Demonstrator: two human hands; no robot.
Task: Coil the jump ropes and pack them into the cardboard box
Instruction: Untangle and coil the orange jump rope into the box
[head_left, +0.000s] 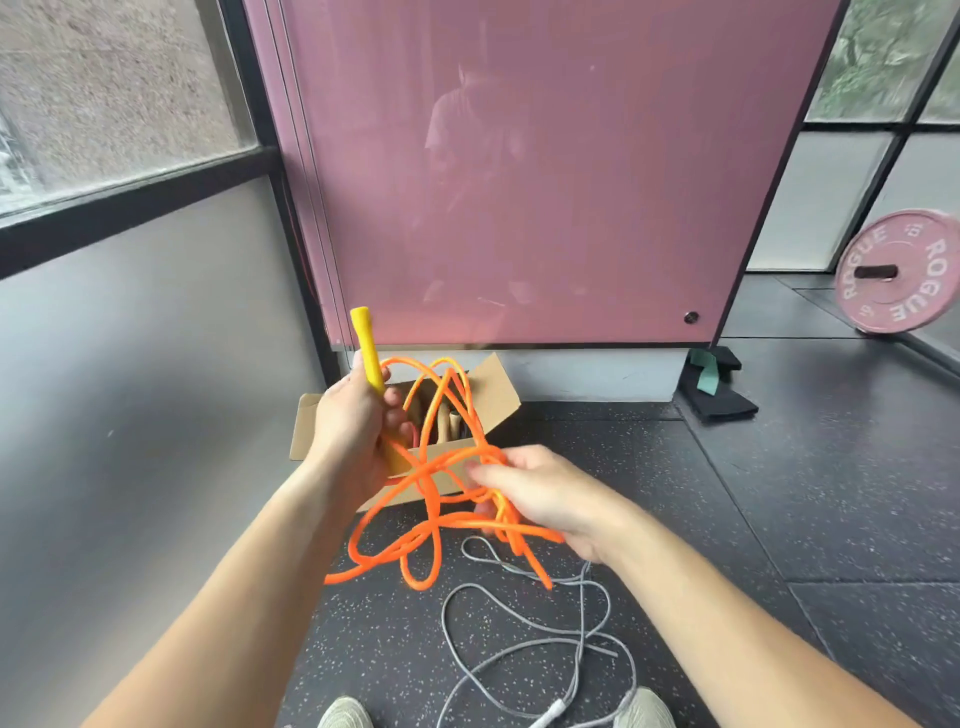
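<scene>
The left hand (353, 431) grips the handle (366, 348) upright as an anchor. The right hand (550, 499) clutches the orange rope (431, 519) in loose loops, probably gathering them, above the open box (498, 395). The grey rope (519, 649) lies uncoiled on the floor.

The cardboard box (498, 396) opening is partly screened by orange rope (434, 514) loops and backed closely by the pink panel (519, 182). Open floor (701, 493) is left to its right; grey rope (444, 618) is spread nearer.

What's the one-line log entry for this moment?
left hand: grips yellow handle | right hand: holds orange rope | cardboard box: open | grey rope: on floor
</scene>
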